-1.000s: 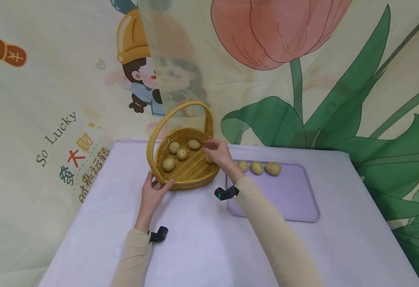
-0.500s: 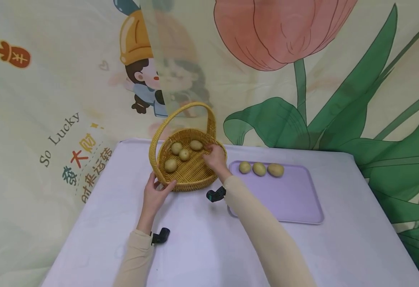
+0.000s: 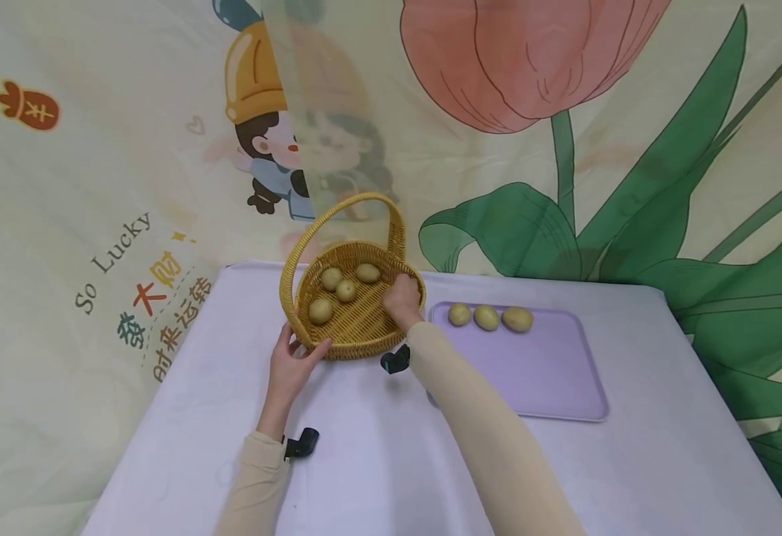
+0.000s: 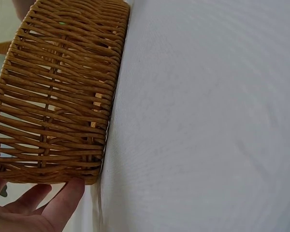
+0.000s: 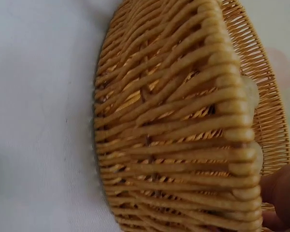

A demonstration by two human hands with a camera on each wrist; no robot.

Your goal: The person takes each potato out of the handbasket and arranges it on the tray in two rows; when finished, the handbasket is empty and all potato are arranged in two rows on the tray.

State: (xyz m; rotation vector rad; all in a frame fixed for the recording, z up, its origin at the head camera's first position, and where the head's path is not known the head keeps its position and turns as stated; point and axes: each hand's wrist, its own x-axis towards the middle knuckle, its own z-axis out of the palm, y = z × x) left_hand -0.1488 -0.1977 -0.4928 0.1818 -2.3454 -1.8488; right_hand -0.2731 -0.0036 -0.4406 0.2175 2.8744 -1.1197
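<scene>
A yellow-brown wicker basket [image 3: 357, 348] with a tall arched handle stands at the back of the table, several potatoes [image 3: 321, 310] inside it. My left hand [image 3: 292, 368] grips its near left rim, thumb on the front edge; in the left wrist view the fingertips [image 4: 70, 198] press against the woven wall. My right hand [image 3: 402, 299] reaches over the right rim into the basket, fingers bent down. It covers the spot where another potato lay, and I cannot tell whether the fingers hold it. The right wrist view shows only some fingers [image 5: 285, 193] behind the rim.
To the right lies a lilac tray [image 3: 551, 372], with potatoes [image 3: 486, 318] in a row along its back edge. A white cloth [image 3: 364, 447] covers the table. Behind it hangs a printed curtain [image 3: 498, 164] with a large tulip.
My right hand has gone from above the basket's right rim down inside it, covering the potato seen there earlier. My left hand keeps its grip. The head view has shifted slightly.
</scene>
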